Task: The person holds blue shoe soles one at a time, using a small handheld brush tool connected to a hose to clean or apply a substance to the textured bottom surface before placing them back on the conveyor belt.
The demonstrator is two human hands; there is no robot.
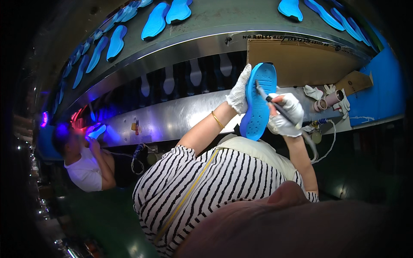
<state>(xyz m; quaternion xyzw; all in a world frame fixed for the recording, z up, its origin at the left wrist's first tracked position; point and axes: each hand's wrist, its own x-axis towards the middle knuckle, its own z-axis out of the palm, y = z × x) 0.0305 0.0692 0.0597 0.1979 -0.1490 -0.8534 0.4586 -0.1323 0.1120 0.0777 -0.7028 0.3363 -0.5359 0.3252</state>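
A bright blue shoe sole (pixel 254 118) is held up before my chest, its inner face with small holes and ridges toward me. My left hand (pixel 239 93), in a white glove, grips the sole's left edge near the upper end. White-gloved with bare fingertips, my right hand (pixel 293 109) closes round a slim brush (pixel 277 106) with a dark handle and grey neck. The brush tip meets the sole's upper half, by the left rim. A grey hose (pixel 310 146) runs below the right hand; whether it joins the brush is hard to see.
Beyond the metal bench (pixel 180 122) runs a conveyor belt (pixel 228 17) carrying several blue soles (pixel 155 20). A cardboard sheet (pixel 288 62) stands behind my hands. Loose gloves (pixel 313 92) and a tube-like roll (pixel 334 98) lie right. At left, a co-worker (pixel 88 170) handles another sole.
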